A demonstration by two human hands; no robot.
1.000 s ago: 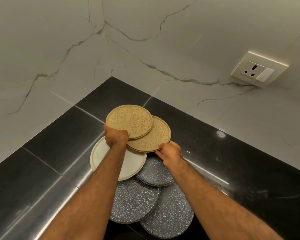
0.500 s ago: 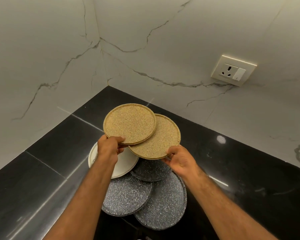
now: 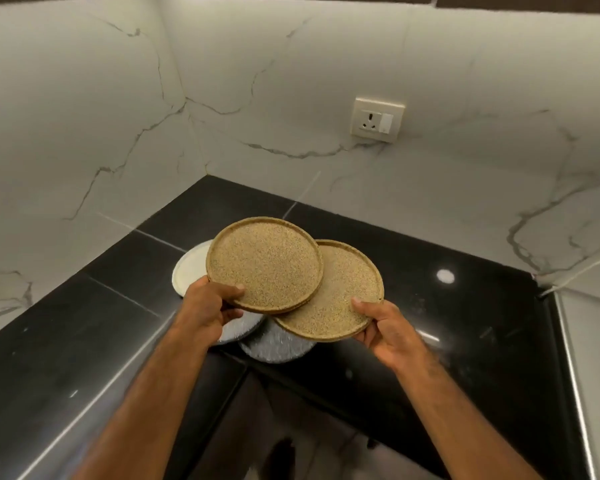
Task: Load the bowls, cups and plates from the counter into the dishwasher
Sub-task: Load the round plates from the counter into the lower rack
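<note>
We are holding two tan speckled plates above the black counter (image 3: 465,341), one in each hand. Our left hand (image 3: 208,306) is gripping the upper tan plate (image 3: 264,265) at its seven o'clock rim, with the thumb lying on top and the fingers curling underneath. Our right hand (image 3: 385,327) is pinching the lower tan plate (image 3: 343,299) at its four o'clock rim, with the thumb pressing on the top face and the fingers wrapping below. The upper tan plate is overlapping the ten o'clock part of the lower one, and both are sitting roughly level.

On the counter beneath them, a white plate (image 3: 189,271) is peeking out at nine o'clock of the upper tan plate. Two grey speckled plates (image 3: 274,346) are showing at six o'clock, partly hidden by the held plates and our left hand. A wall socket (image 3: 377,119) is sitting on the marble wall (image 3: 84,116) at one o'clock of the plates, well apart from them.
</note>
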